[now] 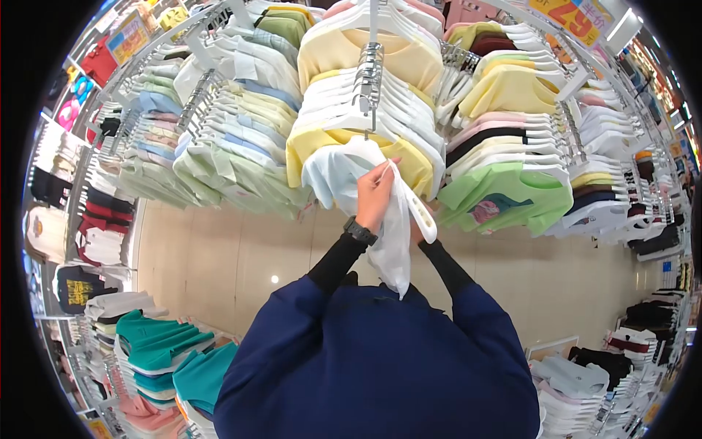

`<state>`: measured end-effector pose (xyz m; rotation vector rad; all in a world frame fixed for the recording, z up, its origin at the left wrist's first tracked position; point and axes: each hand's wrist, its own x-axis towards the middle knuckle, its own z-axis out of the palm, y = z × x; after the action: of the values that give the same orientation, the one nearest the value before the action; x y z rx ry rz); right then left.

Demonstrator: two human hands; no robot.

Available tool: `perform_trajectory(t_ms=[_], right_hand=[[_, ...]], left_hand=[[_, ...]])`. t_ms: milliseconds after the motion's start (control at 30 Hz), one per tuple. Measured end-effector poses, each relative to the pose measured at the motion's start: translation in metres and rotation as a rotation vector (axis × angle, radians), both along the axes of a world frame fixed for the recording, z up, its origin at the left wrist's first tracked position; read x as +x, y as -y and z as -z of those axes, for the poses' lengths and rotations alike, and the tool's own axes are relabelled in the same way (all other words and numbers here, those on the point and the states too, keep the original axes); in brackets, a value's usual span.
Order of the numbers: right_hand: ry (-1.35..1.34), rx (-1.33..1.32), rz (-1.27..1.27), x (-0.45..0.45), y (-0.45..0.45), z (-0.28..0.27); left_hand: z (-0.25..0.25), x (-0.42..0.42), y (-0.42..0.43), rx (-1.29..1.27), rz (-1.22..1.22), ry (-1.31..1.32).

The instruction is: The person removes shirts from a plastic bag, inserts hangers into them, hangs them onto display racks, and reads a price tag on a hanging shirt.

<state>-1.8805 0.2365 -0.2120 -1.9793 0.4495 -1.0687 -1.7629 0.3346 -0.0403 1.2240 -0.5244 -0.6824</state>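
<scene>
Garment (395, 249), white, hangs in front of yellow shirt (418, 165), top pinched in left hand (374, 193); right hand (416, 233), mostly hidden by hanger (423, 219), grip undetermined. Judged light, soft; best held at shoulders.

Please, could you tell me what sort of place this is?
Most likely a clothing shop: a green printed shirt hangs among many tops, metal hanger hooks line up in front, and an orange sign, probably a price, shows at upper right.

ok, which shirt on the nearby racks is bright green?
The shirt with the large print, right of the left hand; the sage-green front shirts left of that hand are paler.
</scene>
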Motion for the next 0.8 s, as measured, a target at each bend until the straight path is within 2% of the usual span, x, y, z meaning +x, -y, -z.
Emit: perform_trajectory(t_ms=[100,167,500,600,733,800], right_hand=[[0.156,-0.060,0.006,0.025,0.014,0.021],[0.114,-0.062,0.022,0.026,0.019,0.034],[-0.448,-0.179,0.076,-0.047,0.045,0.110],[-0.396,-0.118,0.119,-0.064,0.053,0.077],[-0.248,0.102,0.039,-0.075,0.063,-0.051],[-0.205,0.198,-0.122,-0.077,0.062,-0.126]], left_hand=[[0.004,-0.001,0.006,0.006,-0.011,0.032],[0.000,0.000,0.009,0.017,-0.014,0.038],[0.014,-0.009,0.014,0.025,-0.068,0.013],[0.025,0.001,0.017,0.060,-0.049,-0.061],[0.032,0.001,0.014,0.015,-0.116,-0.049],[0.044,0.000,0.009,0.001,-0.195,0.028]])
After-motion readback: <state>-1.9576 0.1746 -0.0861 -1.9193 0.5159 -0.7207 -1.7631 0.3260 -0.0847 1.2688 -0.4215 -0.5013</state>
